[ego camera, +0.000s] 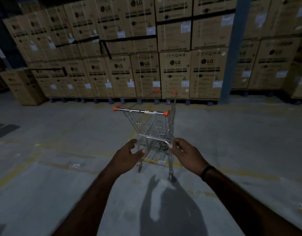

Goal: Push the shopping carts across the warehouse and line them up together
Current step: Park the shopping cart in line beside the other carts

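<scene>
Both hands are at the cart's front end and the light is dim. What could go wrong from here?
1. Neither the left hand nor the right hand seems to grip the cart; it may roll free into the stacked boxes.
2. Its orange-capped handle faces away, so pushing from this end may steer badly and miss the second cart behind.
3. Either hand could get pinched against the wire frame.

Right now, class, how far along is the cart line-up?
Looks done: the near cart and a second cart stand together before the stacked boxes. In hand: left hand and right hand spread open at the near cart's end, gripping nothing. Left: straightening them into line; whether they nest is unclear.
</scene>
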`<action>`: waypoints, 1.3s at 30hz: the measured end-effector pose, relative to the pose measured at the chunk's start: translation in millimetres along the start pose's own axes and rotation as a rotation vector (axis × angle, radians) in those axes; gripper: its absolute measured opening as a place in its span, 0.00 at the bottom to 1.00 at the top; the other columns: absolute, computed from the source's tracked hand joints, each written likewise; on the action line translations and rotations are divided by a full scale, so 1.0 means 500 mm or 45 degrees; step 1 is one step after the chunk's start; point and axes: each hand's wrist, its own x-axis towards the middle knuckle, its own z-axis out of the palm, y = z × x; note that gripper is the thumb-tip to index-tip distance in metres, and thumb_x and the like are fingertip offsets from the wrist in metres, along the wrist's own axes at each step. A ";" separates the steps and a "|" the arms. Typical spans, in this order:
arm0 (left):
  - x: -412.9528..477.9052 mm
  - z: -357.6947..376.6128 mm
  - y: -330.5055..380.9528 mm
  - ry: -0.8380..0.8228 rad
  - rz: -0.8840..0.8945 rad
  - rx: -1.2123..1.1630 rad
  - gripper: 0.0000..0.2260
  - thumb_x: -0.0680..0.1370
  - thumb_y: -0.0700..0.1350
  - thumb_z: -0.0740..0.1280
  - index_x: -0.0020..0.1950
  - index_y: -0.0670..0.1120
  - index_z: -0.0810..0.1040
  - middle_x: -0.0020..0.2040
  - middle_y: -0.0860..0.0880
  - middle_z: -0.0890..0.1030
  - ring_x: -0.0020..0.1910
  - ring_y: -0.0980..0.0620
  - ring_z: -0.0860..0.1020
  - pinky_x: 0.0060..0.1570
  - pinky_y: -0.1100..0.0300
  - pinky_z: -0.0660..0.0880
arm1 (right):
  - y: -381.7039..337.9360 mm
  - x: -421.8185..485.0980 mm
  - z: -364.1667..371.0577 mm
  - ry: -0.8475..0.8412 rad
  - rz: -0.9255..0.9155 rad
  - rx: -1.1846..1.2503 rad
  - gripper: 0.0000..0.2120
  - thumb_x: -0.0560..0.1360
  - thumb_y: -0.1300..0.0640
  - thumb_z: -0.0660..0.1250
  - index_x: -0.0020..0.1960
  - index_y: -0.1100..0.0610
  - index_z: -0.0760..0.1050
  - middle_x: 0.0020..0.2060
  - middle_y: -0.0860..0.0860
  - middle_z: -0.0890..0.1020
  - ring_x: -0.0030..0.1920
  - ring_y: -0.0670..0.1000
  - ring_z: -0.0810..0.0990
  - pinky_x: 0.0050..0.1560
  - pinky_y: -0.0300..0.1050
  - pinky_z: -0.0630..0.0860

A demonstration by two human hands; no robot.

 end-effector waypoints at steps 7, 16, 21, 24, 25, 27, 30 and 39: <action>0.306 -0.063 -0.002 0.095 -0.099 0.085 0.31 0.78 0.57 0.69 0.77 0.49 0.65 0.74 0.44 0.71 0.70 0.45 0.71 0.62 0.56 0.70 | 0.030 0.352 0.037 -0.074 -0.003 0.030 0.16 0.79 0.45 0.67 0.61 0.54 0.76 0.55 0.48 0.81 0.57 0.47 0.78 0.55 0.38 0.68; 0.610 -0.086 -0.042 0.065 -0.157 0.274 0.31 0.77 0.60 0.69 0.77 0.50 0.66 0.74 0.44 0.71 0.70 0.45 0.72 0.65 0.54 0.69 | 0.064 0.641 0.074 -0.142 0.042 -0.006 0.14 0.79 0.44 0.65 0.60 0.51 0.76 0.53 0.45 0.79 0.56 0.47 0.77 0.55 0.40 0.69; 0.807 -0.111 -0.094 0.073 -0.150 0.396 0.31 0.77 0.59 0.68 0.76 0.48 0.67 0.73 0.44 0.72 0.70 0.45 0.72 0.65 0.55 0.69 | 0.111 0.830 0.153 -0.131 -0.118 -0.287 0.20 0.77 0.47 0.65 0.63 0.58 0.77 0.56 0.54 0.82 0.56 0.55 0.80 0.55 0.43 0.74; 0.929 -0.119 -0.128 0.086 -0.067 0.511 0.27 0.78 0.57 0.69 0.72 0.46 0.71 0.71 0.44 0.75 0.68 0.45 0.74 0.62 0.57 0.68 | 0.136 0.930 0.199 -0.118 -0.193 -0.460 0.26 0.75 0.42 0.63 0.65 0.60 0.77 0.59 0.57 0.81 0.62 0.58 0.78 0.63 0.51 0.74; 0.970 -0.121 -0.141 0.084 -0.049 0.543 0.27 0.77 0.57 0.69 0.71 0.45 0.73 0.69 0.43 0.76 0.67 0.44 0.75 0.62 0.57 0.69 | 0.147 0.956 0.215 -0.130 -0.197 -0.547 0.29 0.76 0.40 0.61 0.67 0.59 0.75 0.61 0.58 0.80 0.64 0.59 0.77 0.64 0.52 0.72; 1.045 -0.128 -0.166 0.059 -0.014 0.580 0.34 0.74 0.64 0.69 0.69 0.41 0.75 0.64 0.41 0.80 0.63 0.42 0.78 0.62 0.54 0.73 | 0.171 0.991 0.246 -0.215 -0.177 -0.764 0.34 0.76 0.35 0.51 0.72 0.55 0.70 0.66 0.56 0.77 0.67 0.59 0.74 0.66 0.53 0.70; 1.147 -0.121 -0.231 0.070 0.134 0.800 0.43 0.69 0.76 0.58 0.64 0.42 0.80 0.59 0.40 0.82 0.60 0.39 0.80 0.59 0.46 0.77 | 0.205 1.026 0.277 -0.297 -0.166 -1.072 0.29 0.79 0.37 0.49 0.73 0.50 0.67 0.64 0.53 0.77 0.64 0.59 0.76 0.61 0.55 0.73; 1.253 -0.111 -0.313 -0.055 0.046 1.089 0.34 0.65 0.84 0.48 0.45 0.59 0.78 0.46 0.60 0.79 0.58 0.57 0.75 0.66 0.44 0.64 | 0.250 1.103 0.290 0.046 -0.400 -1.227 0.18 0.75 0.39 0.56 0.47 0.50 0.79 0.33 0.51 0.80 0.32 0.57 0.80 0.30 0.49 0.75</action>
